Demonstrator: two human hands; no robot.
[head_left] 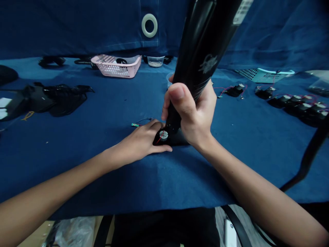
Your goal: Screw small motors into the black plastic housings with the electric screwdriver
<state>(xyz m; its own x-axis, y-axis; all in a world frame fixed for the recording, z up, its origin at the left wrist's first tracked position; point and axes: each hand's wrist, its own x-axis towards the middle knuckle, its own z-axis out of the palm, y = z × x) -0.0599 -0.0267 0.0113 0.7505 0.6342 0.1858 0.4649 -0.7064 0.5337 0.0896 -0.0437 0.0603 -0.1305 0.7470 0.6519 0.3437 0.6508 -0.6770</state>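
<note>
— Two grips in play. State?

— Left grip (144, 138) clamped on the motor end of a black housing (181, 138), thumb along the near edge. Right grip (196, 115) wrapped round a black cylindrical driver (199, 58), nose down.

— Where's the housing?

— On the blue-clothed worktop (123, 188), front and centre, right under the driver's nose. Tip is hidden, so can't confirm contact.

— Technique?

— Driver appears to lean, top towards the right; could be partly lens. I'd square it to the housing before pressing. A tilted tip is likely to skate.

— Left side?

— Fingers sit close to the nose. I'd brace from the outer edges so a slip misses skin. Round motor (165, 136) is just beside the nose too, red wire (160, 138) across its face. Best to leave both unloaded.

— Anything loose?

— Small green circuit board (135, 125) beyond the left knuckles, thin leads (144, 119) running towards the hand. Can't tell if they join this motor. I'd give them slack; a tug could stress a joint.

— Force?

— Light, straight down. Shell looks like plastic, probably marks easily.
</note>
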